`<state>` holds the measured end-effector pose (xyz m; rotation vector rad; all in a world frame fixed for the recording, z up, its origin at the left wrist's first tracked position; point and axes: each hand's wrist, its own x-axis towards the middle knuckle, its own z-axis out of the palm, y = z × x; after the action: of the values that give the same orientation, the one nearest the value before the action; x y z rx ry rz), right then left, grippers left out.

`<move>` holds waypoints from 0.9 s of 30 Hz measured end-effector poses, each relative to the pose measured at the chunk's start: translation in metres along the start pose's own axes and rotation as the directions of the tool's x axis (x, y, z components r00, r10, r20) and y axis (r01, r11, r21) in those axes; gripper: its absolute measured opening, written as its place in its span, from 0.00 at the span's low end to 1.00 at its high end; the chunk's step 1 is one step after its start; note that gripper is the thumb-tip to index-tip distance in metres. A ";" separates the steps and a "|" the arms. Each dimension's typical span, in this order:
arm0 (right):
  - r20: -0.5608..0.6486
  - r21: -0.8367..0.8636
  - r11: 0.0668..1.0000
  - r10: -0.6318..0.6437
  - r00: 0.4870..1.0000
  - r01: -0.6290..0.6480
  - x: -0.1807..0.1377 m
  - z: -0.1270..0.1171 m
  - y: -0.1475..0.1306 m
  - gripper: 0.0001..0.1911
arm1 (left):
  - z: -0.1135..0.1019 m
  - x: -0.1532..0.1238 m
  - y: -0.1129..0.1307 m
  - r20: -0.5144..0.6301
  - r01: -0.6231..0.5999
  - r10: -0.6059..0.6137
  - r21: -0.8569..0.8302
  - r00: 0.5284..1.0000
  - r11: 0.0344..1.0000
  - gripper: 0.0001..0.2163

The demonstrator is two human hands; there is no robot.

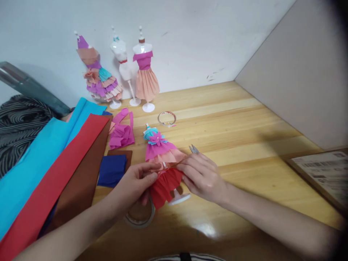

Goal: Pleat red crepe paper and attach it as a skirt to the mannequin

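Pinching at the top edge of a red ruffle (164,190), the left hand (138,181) has thumb and forefinger closed on its near corner. The right hand (202,177) has its fingertips drawn together at the other end, gripping a thin strand (175,166) that runs along that edge; it is too fine to tell whether it is thread or wire. Scissors (193,149) poke out just beyond the right knuckles; whether that hand also holds them is hidden.

The ruffle sits against the lower part of a small mannequin (178,197), below its peach tier (165,156) and magenta tier (160,151); whether it goes all the way round cannot be told. It looks like crepe paper: very light, soft, grippy rather than slippery, and easily torn or crushed. The gathered top edge seems the best hold, with the loose pleats left free. The mannequin looks light and hard, steadiest held by its stem or base.

Under the left hand lies a tape roll (140,221). Farther out are folded blue paper (112,170), magenta scraps (122,136), a bracelet-like ring (166,118) and three standing mannequins (146,83) near the wall.
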<state>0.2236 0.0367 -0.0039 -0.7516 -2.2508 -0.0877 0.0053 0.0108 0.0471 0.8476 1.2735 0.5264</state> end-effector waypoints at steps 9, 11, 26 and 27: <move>-0.116 -0.063 0.996 -0.062 0.991 0.055 -0.001 0.010 0.014 0.06 | -0.002 -0.006 0.001 -0.017 -0.092 0.093 0.056 0.995 0.994 0.26; -0.118 -0.051 0.996 -0.080 0.990 0.074 -0.001 0.010 0.014 0.07 | -0.004 -0.004 0.001 -0.026 -0.110 0.112 0.067 0.993 0.992 0.25; -0.004 0.007 0.956 -0.295 0.956 0.295 -0.004 -0.001 0.005 0.15 | 0.000 0.007 -0.006 -0.157 -0.291 0.337 0.257 0.928 0.922 0.16; -0.011 -0.018 0.950 -0.311 0.950 0.311 -0.003 0.000 0.006 0.14 | 0.000 0.007 -0.005 -0.160 -0.298 0.350 0.278 0.923 0.913 0.17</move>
<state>0.2280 0.0400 -0.0067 -0.3962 -2.3412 -0.2608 0.0061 0.0131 0.0386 1.2564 1.4156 0.7466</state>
